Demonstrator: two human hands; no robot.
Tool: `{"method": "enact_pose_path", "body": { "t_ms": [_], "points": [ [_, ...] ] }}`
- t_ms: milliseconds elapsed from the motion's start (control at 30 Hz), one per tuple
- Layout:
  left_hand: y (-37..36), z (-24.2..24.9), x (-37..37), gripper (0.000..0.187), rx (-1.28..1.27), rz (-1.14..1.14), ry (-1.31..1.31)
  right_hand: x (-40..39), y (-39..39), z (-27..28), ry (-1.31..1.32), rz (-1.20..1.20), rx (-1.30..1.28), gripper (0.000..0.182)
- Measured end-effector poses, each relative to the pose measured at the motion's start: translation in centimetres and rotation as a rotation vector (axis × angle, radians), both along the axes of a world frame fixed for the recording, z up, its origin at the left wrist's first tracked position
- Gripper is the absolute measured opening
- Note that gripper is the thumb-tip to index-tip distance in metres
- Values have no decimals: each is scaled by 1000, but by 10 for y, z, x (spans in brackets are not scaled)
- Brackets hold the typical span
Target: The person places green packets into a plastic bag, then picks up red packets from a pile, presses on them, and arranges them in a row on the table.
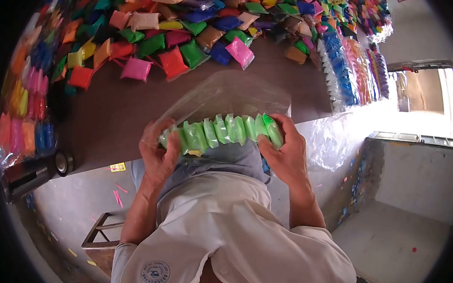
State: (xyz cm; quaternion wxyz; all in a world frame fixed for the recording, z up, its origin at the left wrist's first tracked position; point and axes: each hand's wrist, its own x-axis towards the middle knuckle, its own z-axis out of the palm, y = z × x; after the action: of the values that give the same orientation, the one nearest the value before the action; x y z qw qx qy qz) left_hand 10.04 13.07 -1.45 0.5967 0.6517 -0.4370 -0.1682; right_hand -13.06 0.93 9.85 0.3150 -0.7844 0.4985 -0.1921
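Note:
A row of light green packets (pixel 222 130) is held level between my two hands, just in front of the table's near edge. My left hand (pixel 160 151) closes round the left end, its fingers partly under clear film. At the right end, my right hand (pixel 285 146) grips the last packets between thumb and fingers. A clear plastic bag (pixel 228 96) spreads behind and over the row, reaching both hands; how many packets lie inside it I cannot tell.
Small colourful packets (pixel 192 54) are heaped across the far side of the brown table (pixel 106 121). Bagged rows (pixel 346 71) stand at the right, more packets (pixel 31 97) at the left. A dark cylinder (pixel 38 172) lies at the left edge. A wooden stool (pixel 98 244) is below.

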Motion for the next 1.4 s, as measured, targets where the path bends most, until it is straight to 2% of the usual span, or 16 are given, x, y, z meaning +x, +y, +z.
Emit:
{"method": "enact_pose_path", "body": {
  "t_ms": [167, 267, 367, 467, 667, 767, 867, 1067, 1267, 1400],
  "points": [
    [0, 4, -1, 24, 5, -2, 32, 10, -2, 0, 60, -48, 63, 39],
    [0, 2, 1, 23, -4, -9, 16, 2, -8, -11, 226, 59, -99, 40],
    [0, 2, 1, 23, -3, -14, 10, 3, -15, 5, 385, 79, -73, 40],
    [-1, 2, 0, 22, -8, -6, 3, 1, -20, 4, 380, 56, -110, 37],
    [3, 0, 1, 24, 54, -22, -8, -5, -25, 2, 147, 70, -68, 32],
    [4, 2, 1, 26, 85, -45, 37, -4, -22, 7, 154, 44, 39, 30],
    [4, 3, 2, 26, 96, -51, 39, -3, -21, 0, 238, 33, -28, 29],
    [5, 2, 2, 24, 102, -51, 26, -4, -17, -10, 296, 175, -301, 36],
    [4, 1, 3, 23, 75, -56, 21, -13, -21, 5, 378, 219, -182, 37],
    [4, 0, 3, 23, 59, -65, 35, -15, -25, 2, 299, 158, -149, 34]
  ]
}}
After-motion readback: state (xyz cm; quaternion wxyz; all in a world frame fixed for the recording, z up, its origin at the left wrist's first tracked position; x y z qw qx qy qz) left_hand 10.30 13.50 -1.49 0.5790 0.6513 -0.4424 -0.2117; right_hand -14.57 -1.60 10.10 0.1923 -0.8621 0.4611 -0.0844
